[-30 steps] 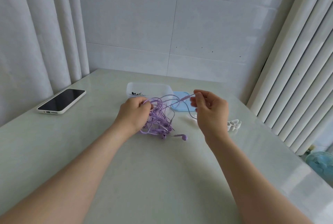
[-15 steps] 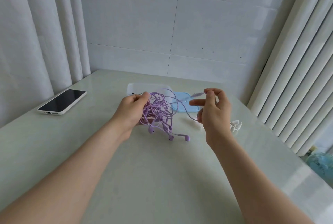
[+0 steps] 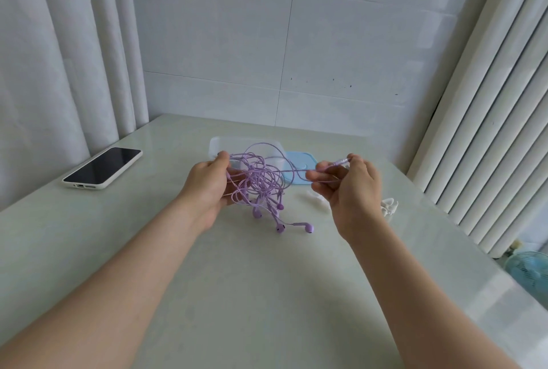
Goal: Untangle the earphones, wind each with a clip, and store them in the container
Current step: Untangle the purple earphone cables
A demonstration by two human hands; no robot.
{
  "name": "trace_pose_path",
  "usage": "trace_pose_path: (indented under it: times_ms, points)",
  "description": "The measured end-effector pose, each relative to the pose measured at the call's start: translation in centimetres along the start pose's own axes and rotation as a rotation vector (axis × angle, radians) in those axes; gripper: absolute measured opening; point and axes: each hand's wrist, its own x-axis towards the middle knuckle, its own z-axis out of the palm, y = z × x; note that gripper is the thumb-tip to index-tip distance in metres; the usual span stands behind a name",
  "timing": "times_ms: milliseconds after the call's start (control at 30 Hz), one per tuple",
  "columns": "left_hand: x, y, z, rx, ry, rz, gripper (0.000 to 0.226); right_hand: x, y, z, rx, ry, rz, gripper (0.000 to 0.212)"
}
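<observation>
A tangle of purple earphones (image 3: 261, 181) hangs above the table, several earbuds dangling, the lowest (image 3: 309, 227) touching the tabletop. My left hand (image 3: 209, 184) grips the left side of the tangle. My right hand (image 3: 350, 187) pinches one cable's plug end and holds it out to the right, a strand stretched between the hands. Behind the tangle stands a clear plastic container (image 3: 219, 146) with its light blue lid (image 3: 302, 165) lying beside it. White clips (image 3: 390, 207) lie on the table to the right of my right hand.
A phone in a white case (image 3: 102, 168) lies screen-up at the table's left. White curtains hang on the left, a tiled wall stands behind, a white ribbed radiator runs along the right. A small blue fan (image 3: 530, 275) sits low beyond the table's right edge.
Both hands have lifted the tangle off the table. My right hand has pulled the plug end farther right, stretching a strand out of the bundle.
</observation>
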Motion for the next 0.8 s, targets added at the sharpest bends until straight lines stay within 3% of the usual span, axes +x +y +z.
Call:
trace_pose_path:
  times_ms: [133, 333, 567, 700, 800]
  points:
    - [-0.5, 0.1, 0.1, -0.011, -0.032, 0.025, 0.041, 0.4, 0.4, 0.0, -0.018, 0.068, 0.031, 0.019]
    - [-0.6, 0.2, 0.0, 0.026, -0.080, 0.063, 0.042, 0.1, 0.6, 0.0, -0.216, 0.065, -0.133, 0.015]
    - [-0.5, 0.4, -0.4, -0.045, -0.289, 0.017, 0.019, 0.7, 1.7, -0.8, -0.817, 0.059, -0.645, 0.015]
    - [-0.5, 0.4, -0.6, 0.005, -0.322, 0.026, 0.020, 1.0, 2.3, -1.5, -1.105, -0.012, -0.532, 0.017]
    - [-0.4, 0.1, -0.6, 0.140, -0.207, 0.145, 0.018, 0.8, 2.3, -1.7, -1.202, -0.019, -0.410, 0.031]
